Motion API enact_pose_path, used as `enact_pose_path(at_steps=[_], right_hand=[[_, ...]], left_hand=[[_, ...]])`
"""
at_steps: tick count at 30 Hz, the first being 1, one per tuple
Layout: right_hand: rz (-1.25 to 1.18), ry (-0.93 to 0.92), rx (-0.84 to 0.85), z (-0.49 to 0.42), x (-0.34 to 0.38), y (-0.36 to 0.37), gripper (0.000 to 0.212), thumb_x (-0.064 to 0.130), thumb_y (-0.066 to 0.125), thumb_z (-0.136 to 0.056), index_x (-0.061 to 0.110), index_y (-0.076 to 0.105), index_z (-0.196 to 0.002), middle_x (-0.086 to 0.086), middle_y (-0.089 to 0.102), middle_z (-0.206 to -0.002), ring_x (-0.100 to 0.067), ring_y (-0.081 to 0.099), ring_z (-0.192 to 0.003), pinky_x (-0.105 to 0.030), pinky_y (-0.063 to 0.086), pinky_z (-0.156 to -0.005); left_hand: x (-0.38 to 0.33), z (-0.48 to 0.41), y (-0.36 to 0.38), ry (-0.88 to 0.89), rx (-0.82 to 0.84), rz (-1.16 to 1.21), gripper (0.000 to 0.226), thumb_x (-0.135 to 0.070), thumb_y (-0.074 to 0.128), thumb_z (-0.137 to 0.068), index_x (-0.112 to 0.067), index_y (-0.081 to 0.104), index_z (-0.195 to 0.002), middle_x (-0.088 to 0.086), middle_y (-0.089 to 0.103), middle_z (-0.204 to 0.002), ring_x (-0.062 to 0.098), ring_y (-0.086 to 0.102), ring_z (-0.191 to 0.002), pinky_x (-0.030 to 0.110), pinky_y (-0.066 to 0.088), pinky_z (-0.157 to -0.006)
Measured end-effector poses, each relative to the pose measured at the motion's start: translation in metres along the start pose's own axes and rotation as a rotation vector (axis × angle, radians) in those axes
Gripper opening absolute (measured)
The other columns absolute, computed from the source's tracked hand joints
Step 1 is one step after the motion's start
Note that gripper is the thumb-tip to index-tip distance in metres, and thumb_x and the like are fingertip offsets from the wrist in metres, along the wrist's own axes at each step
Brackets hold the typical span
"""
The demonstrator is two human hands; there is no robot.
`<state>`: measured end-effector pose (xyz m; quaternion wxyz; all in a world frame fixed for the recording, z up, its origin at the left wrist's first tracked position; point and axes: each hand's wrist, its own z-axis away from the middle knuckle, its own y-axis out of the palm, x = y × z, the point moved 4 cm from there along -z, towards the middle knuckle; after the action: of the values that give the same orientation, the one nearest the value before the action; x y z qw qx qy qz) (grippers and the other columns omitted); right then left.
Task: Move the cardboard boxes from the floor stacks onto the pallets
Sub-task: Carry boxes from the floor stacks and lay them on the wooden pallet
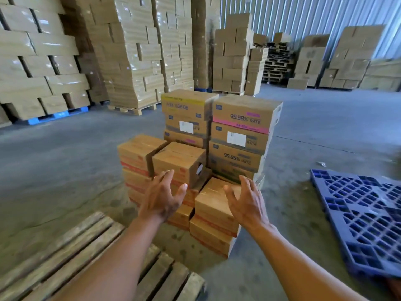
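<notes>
Several stacks of brown cardboard boxes stand on the concrete floor in front of me. A tall stack [240,135] with "99.99% RATE" print rises at the back right, a second tall stack [186,114] to its left. Lower stacks sit nearer: one at the left [134,157], one with a skewed top box [180,161], and a short one [213,205] nearest me. My left hand [161,196] and my right hand [246,200] are stretched out with fingers spread, holding nothing, on either side of the short stack's top box. A wooden pallet [65,253] lies at lower left, a blue plastic pallet [364,213] at right.
Tall wrapped pallet loads of boxes [130,51] line the back left. More box stacks [232,55] and empty wooden pallets [277,64] stand before the corrugated wall at the back. A small scrap [321,164] lies on the floor near the blue pallet.
</notes>
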<state>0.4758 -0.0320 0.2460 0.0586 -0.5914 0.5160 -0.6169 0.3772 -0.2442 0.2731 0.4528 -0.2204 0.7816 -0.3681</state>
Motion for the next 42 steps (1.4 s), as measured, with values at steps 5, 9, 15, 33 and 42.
enact_pose_path(at_steps=[5,9,15,33,42], right_hand=[[0.052,0.09,0.043,-0.052,-0.054,0.043,0.065,0.051,0.05,-0.1,0.019,0.032,-0.153,-0.007,0.037,-0.158,-0.027,0.04,-0.139,-0.04,0.037,-0.111],[0.065,0.204,0.069,-0.103,-0.101,0.094,0.068,0.055,0.048,-0.099,0.02,0.03,-0.154,-0.005,0.036,-0.158,-0.028,0.039,-0.14,-0.041,0.036,-0.112],[0.098,0.392,0.151,-0.156,-0.171,0.176,0.071,0.053,0.048,-0.1,0.017,0.023,-0.156,-0.005,0.032,-0.159,-0.026,0.035,-0.141,-0.039,0.032,-0.114],[0.064,0.826,0.111,-0.253,-0.449,0.429,0.087,0.062,0.047,-0.096,0.013,0.015,-0.159,-0.007,0.022,-0.164,-0.027,0.026,-0.148,-0.042,0.024,-0.12],[-0.148,0.909,-0.04,-0.257,-0.502,0.465,0.112,0.09,0.053,-0.066,0.025,0.03,-0.155,-0.004,0.048,-0.148,-0.025,0.046,-0.135,-0.049,0.041,-0.112]], left_hand=[[0.026,-0.063,0.086,0.005,0.119,0.009,0.08,-0.058,0.043,-0.086,-0.007,0.044,-0.148,0.014,0.045,-0.151,0.027,0.04,-0.14,0.039,0.033,-0.113],[0.061,-0.123,0.159,0.017,0.212,0.01,0.079,-0.058,0.043,-0.086,-0.007,0.047,-0.146,0.014,0.047,-0.15,0.027,0.042,-0.139,0.038,0.034,-0.113],[0.121,-0.184,0.266,0.055,0.394,-0.013,0.078,-0.055,0.048,-0.085,-0.004,0.049,-0.144,0.016,0.05,-0.147,0.028,0.043,-0.139,0.037,0.033,-0.114],[0.328,-0.292,0.6,-0.224,0.489,0.032,0.089,-0.063,0.052,-0.08,-0.014,0.034,-0.152,0.011,0.045,-0.15,0.03,0.044,-0.134,0.042,0.038,-0.109],[0.376,-0.32,0.669,-0.46,0.338,0.307,0.089,-0.066,0.077,-0.068,-0.012,0.046,-0.131,0.001,0.053,-0.121,0.021,0.055,-0.107,0.017,0.042,-0.073]])
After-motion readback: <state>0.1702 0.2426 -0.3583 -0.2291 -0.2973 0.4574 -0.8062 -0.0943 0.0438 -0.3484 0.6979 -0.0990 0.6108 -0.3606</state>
